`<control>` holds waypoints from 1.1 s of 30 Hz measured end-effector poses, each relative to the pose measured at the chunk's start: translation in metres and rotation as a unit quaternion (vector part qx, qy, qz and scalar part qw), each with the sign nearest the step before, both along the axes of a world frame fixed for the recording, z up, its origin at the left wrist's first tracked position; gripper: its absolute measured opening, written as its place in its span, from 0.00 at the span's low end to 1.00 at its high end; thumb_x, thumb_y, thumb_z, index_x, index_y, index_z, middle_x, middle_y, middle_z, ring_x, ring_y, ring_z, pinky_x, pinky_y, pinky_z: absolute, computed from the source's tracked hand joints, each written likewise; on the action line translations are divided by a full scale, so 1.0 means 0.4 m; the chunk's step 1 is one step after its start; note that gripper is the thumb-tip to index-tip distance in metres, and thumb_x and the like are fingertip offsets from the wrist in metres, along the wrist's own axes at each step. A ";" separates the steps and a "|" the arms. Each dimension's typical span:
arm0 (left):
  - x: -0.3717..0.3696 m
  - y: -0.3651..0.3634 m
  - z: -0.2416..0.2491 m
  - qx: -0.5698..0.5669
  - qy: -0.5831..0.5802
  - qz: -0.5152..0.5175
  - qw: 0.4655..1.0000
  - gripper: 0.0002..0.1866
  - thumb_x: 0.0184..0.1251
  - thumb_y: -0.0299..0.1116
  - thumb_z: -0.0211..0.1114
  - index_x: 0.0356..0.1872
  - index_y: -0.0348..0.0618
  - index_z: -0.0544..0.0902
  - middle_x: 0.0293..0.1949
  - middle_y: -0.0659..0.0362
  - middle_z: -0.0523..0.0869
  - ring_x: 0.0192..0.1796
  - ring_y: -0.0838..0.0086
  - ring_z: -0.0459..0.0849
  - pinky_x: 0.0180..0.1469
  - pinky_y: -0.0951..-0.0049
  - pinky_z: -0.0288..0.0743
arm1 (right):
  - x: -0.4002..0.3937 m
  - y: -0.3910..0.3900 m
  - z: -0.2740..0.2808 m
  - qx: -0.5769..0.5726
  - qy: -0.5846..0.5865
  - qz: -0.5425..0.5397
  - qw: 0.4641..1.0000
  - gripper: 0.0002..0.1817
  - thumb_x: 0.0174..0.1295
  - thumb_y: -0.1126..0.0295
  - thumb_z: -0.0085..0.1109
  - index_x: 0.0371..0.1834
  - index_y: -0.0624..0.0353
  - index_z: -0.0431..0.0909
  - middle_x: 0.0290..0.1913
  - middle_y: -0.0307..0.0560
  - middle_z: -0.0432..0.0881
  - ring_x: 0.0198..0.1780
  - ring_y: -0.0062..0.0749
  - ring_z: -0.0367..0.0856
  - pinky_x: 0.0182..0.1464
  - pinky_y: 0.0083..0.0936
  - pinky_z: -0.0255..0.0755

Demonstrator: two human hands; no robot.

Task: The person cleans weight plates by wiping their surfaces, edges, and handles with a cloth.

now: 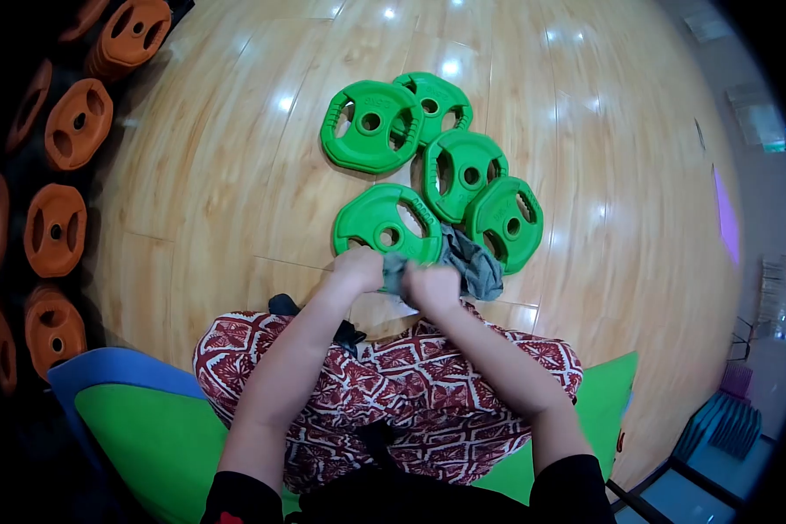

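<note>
My left hand [359, 268] is closed at the lower left edge of the nearest green weight plate [358, 217]. My right hand [432, 286] is closed on a grey cloth [472, 262], which bunches up to the right of it. A stretch of grey cloth also shows between my two hands, and my left fingers seem closed on it. Beyond them, other green plates lie on the floor: one at the upper left [351, 148], one partly under it [452, 90], one in the middle [470, 199] and one at the right [513, 249].
Orange weight plates [55, 253] hang on a dark rack along the left. Under my crossed legs in patterned trousers [428, 428] lies a green mat [140, 428] over a blue one [131, 362]. Teal stacked items [720, 426] stand at the far right on the wooden floor.
</note>
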State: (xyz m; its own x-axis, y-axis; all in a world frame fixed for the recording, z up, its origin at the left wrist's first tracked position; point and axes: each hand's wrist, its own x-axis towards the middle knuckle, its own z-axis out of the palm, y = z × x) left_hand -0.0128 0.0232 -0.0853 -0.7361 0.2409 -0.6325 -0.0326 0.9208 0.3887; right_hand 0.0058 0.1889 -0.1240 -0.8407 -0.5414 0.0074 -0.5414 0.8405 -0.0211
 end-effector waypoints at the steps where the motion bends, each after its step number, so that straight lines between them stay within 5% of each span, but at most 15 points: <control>1: 0.002 -0.002 -0.004 0.008 0.007 0.002 1.000 0.11 0.43 0.31 0.56 0.27 0.37 0.82 0.33 0.45 0.82 0.37 0.55 0.81 0.40 0.59 0.75 | -0.044 0.010 0.031 0.031 0.019 -0.056 0.998 0.05 0.46 0.65 0.51 0.17 0.51 0.71 0.14 0.41 0.76 0.16 0.31 0.77 0.17 0.29 0.68; 7: 0.004 0.001 -0.030 0.002 0.018 0.005 1.000 0.10 0.44 0.31 0.57 0.26 0.37 0.82 0.32 0.46 0.82 0.35 0.55 0.81 0.39 0.59 0.75 | -0.096 0.039 0.014 0.002 0.081 -0.131 0.988 0.08 0.51 0.64 0.52 0.20 0.53 0.71 0.14 0.43 0.76 0.14 0.33 0.76 0.17 0.29 0.69; 12: 0.010 -0.001 -0.034 -0.019 0.002 -0.008 1.000 0.11 0.45 0.33 0.58 0.27 0.37 0.82 0.31 0.47 0.82 0.35 0.56 0.81 0.39 0.61 0.75 | -0.010 0.001 -0.014 0.004 0.057 -0.002 0.998 0.03 0.49 0.67 0.49 0.21 0.52 0.69 0.14 0.41 0.75 0.15 0.33 0.76 0.17 0.29 0.69; 14: 0.039 -0.021 -0.062 0.070 0.067 0.021 0.995 0.13 0.47 0.34 0.57 0.34 0.38 0.81 0.34 0.47 0.82 0.38 0.57 0.81 0.41 0.60 0.74 | -0.056 0.031 -0.009 0.022 0.054 -0.064 0.996 0.05 0.53 0.67 0.48 0.22 0.53 0.70 0.15 0.42 0.76 0.16 0.33 0.77 0.17 0.29 0.70; 20: 0.117 -0.012 0.033 0.027 0.044 0.002 0.999 0.20 0.49 0.36 0.57 0.46 0.43 0.76 0.38 0.49 0.81 0.43 0.57 0.79 0.46 0.60 0.72 | -0.090 0.052 -0.027 0.009 0.074 -0.159 0.984 0.05 0.53 0.66 0.48 0.23 0.53 0.70 0.18 0.43 0.78 0.18 0.31 0.79 0.17 0.28 0.71; 26: 0.170 0.050 0.033 -0.006 0.026 -0.034 0.999 0.17 0.51 0.38 0.54 0.42 0.42 0.76 0.40 0.49 0.81 0.43 0.58 0.79 0.45 0.59 0.73 | 0.041 -0.025 -0.029 -0.044 0.019 0.065 0.997 0.05 0.51 0.67 0.47 0.23 0.55 0.70 0.17 0.44 0.78 0.18 0.34 0.79 0.17 0.30 0.70; 28: 0.179 0.041 0.019 0.008 0.010 0.007 1.000 0.17 0.50 0.39 0.55 0.40 0.42 0.77 0.39 0.49 0.81 0.43 0.58 0.79 0.45 0.60 0.73 | 0.001 0.000 -0.020 -0.030 0.022 0.025 0.999 0.06 0.53 0.66 0.46 0.24 0.54 0.71 0.17 0.45 0.78 0.18 0.35 0.79 0.17 0.33 0.70; 30: 0.175 0.006 -0.023 0.004 0.017 0.006 1.000 0.17 0.51 0.40 0.55 0.40 0.44 0.78 0.39 0.50 0.82 0.43 0.58 0.80 0.45 0.60 0.73 | -0.059 0.039 -0.032 -0.027 0.002 -0.128 0.991 0.08 0.54 0.65 0.45 0.24 0.54 0.71 0.18 0.45 0.78 0.18 0.36 0.79 0.17 0.33 0.71; 33: 0.155 -0.006 0.006 -0.012 0.038 0.047 0.998 0.15 0.51 0.39 0.55 0.39 0.45 0.79 0.38 0.49 0.82 0.41 0.58 0.81 0.43 0.58 0.73 | -0.053 0.048 -0.007 -0.010 0.002 -0.153 0.988 0.07 0.56 0.68 0.43 0.25 0.55 0.71 0.20 0.45 0.79 0.20 0.34 0.80 0.20 0.30 0.73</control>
